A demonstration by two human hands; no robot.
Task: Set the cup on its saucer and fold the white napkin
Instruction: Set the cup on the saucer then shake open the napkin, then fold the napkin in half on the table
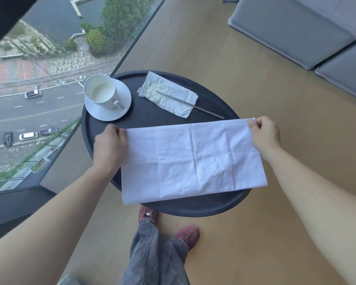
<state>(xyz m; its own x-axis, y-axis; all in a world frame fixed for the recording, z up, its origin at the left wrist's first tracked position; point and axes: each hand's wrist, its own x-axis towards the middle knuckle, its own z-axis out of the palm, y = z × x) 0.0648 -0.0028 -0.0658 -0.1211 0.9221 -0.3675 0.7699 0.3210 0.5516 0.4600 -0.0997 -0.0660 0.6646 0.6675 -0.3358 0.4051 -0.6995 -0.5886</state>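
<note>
Seen from the head: cup (100,91) already on saucer (108,113) at the worktop's (152,120) far left, white napkin (193,159) spread nearer, far corners pinched by left hand (109,145) and right hand (264,136); likely light, limp, best gripped at corners.

Looks like a high-rise apartment or hotel lounge: floor-to-ceiling window (49,79) from 9 to 11 o'clock looks way down on a street with parked cars. Grey sofa (306,27) at 1 o'clock, light wood floor (255,99), small round black side table (152,124).
</note>
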